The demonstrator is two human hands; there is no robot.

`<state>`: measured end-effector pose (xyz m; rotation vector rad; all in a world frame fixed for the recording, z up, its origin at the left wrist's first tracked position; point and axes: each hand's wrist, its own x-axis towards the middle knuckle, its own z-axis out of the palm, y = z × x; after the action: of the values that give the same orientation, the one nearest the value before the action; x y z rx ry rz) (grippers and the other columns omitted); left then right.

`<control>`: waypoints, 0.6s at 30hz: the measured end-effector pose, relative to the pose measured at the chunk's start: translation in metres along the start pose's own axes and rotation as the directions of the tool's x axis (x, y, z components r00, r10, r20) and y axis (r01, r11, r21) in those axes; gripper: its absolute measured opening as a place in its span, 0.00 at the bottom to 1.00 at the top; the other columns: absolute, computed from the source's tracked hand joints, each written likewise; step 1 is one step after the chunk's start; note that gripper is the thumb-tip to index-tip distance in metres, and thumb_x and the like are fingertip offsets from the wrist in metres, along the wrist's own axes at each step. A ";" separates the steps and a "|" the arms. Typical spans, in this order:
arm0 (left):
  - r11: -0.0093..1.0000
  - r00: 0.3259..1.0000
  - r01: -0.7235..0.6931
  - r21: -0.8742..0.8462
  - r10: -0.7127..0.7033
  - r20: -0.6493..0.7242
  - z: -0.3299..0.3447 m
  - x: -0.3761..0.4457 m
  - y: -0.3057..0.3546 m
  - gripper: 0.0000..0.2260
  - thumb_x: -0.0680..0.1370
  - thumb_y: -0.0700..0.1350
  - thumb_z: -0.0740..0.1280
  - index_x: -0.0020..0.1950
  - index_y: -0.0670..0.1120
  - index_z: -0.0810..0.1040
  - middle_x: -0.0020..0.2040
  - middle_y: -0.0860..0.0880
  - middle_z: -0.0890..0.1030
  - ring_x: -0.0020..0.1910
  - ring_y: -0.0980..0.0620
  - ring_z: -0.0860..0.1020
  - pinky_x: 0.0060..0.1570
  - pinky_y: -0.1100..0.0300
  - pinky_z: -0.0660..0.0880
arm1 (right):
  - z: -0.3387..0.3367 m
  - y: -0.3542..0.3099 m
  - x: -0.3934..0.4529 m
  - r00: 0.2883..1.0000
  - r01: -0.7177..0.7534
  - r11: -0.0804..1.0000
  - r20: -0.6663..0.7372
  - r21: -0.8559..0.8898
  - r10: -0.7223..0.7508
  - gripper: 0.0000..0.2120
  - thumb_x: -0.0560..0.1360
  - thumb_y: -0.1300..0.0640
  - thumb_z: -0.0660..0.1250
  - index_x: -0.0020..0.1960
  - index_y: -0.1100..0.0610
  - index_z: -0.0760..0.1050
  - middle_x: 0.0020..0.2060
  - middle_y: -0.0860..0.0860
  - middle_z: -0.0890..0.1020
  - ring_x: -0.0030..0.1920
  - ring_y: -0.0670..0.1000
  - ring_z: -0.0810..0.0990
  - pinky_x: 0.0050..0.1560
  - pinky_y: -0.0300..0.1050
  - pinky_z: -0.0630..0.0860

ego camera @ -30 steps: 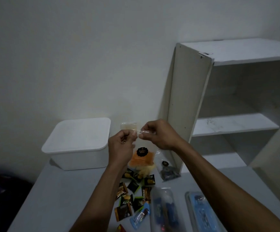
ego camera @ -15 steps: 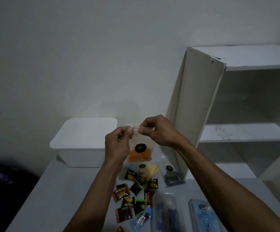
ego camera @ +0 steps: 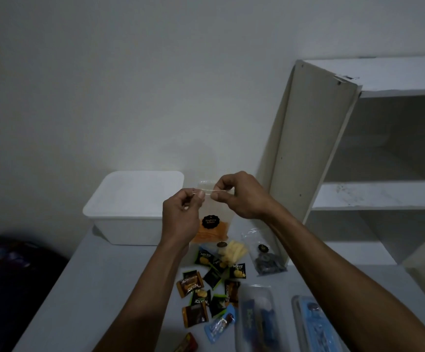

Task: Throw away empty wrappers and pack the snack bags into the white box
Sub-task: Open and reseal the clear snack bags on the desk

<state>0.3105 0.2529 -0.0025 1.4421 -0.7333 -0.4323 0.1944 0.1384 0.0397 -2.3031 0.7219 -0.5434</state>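
Left hand (ego camera: 181, 219) and right hand (ego camera: 241, 196) both pinched the top edge of the clear snack bag (ego camera: 212, 224), held up just right of the lidded white box (ego camera: 132, 207).

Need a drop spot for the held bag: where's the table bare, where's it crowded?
Bare: the table strip left of the small wrappers, below the white box. Also right, between the dark-snack bag and shelf unit. Crowded: centre front, wrappers and clear cases packed together.

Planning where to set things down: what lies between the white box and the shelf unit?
In the head view, both hands hold up a clear zip bag of orange snacks there.
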 end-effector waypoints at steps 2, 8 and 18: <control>1.000 1.000 0.003 -0.025 -0.002 0.007 -0.001 -0.001 0.001 0.05 0.78 0.43 0.69 0.43 0.50 0.82 0.38 0.51 0.82 0.39 0.57 0.79 0.43 0.63 0.76 | 0.002 -0.001 0.000 1.000 0.006 1.000 -0.011 -0.004 -0.006 0.06 0.76 0.52 0.71 0.41 0.52 0.80 0.39 0.48 0.83 0.43 0.48 0.81 0.46 0.48 0.79; 1.000 1.000 -0.002 -0.028 0.003 0.028 -0.004 0.002 0.003 0.05 0.78 0.42 0.69 0.43 0.49 0.82 0.38 0.51 0.81 0.38 0.60 0.77 0.40 0.69 0.74 | 0.001 0.001 0.000 1.000 -0.013 0.997 0.005 0.076 0.013 0.05 0.75 0.52 0.72 0.42 0.52 0.81 0.39 0.48 0.84 0.44 0.49 0.82 0.47 0.49 0.80; 0.995 0.998 0.052 -0.079 -0.054 -0.023 -0.007 0.010 -0.004 0.02 0.77 0.43 0.70 0.46 0.46 0.82 0.39 0.51 0.81 0.37 0.63 0.77 0.36 0.73 0.73 | 0.013 0.012 0.002 0.992 -0.118 0.945 -0.013 0.304 0.128 0.06 0.74 0.53 0.74 0.41 0.55 0.81 0.37 0.46 0.82 0.40 0.45 0.78 0.48 0.47 0.77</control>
<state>0.3234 0.2511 -0.0042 1.3935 -0.6517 -0.4783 0.1990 0.1351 0.0227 -1.9555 0.7375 -0.5903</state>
